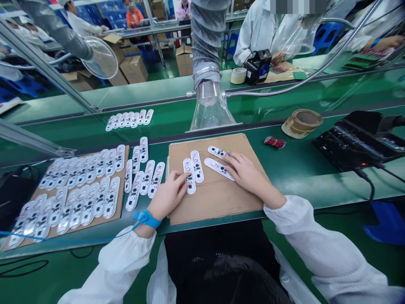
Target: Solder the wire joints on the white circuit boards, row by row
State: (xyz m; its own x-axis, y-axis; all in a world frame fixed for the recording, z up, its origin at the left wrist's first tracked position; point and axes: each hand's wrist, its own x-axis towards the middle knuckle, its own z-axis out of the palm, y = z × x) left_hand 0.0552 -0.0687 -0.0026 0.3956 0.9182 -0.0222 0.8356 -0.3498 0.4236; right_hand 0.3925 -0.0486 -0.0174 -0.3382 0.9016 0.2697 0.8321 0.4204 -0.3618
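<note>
A brown cardboard sheet (221, 198) lies on the green bench in front of me, bearing several white, round-ended circuit boards with dark parts. My left hand (169, 192) is closed with its fingertips at the near circuit board (187, 166) on the left side. Right beside that one lies another board (197, 166), untouched. My right hand (247, 171) has its fingers over the right ends of two slanting boards, the upper board (217, 151) and the lower board (217, 166). The fingers partly cover both ends. A blue strap (148, 218) circles my left wrist.
Many similar boards (110, 196) stand in rows on a cardboard sheet to the left, with several loose boards (145, 177) beside it. A clear fume hood (210, 109) hangs behind. To the right are a red wire bundle (274, 142), a tape roll (302, 123) and a black device (354, 139).
</note>
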